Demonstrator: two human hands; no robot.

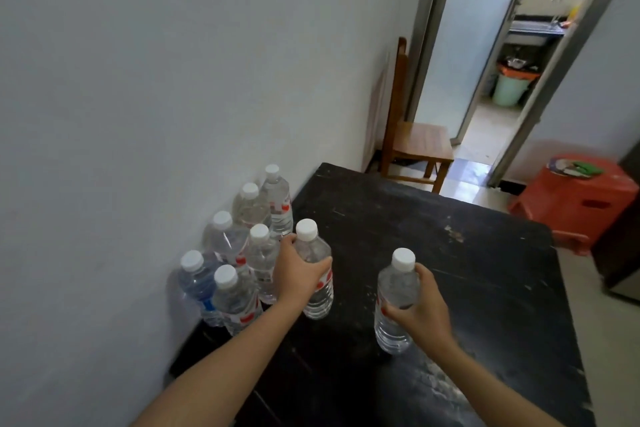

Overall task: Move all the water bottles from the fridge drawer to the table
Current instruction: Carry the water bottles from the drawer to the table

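Right hand (420, 312) fingers curl round upright bottle (392, 333).

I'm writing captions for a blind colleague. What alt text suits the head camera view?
A person's left hand grips one water bottle and the right hand another bottle, both upright at a black table. Six more bottles stand against the white wall; a wooden chair stands beyond.
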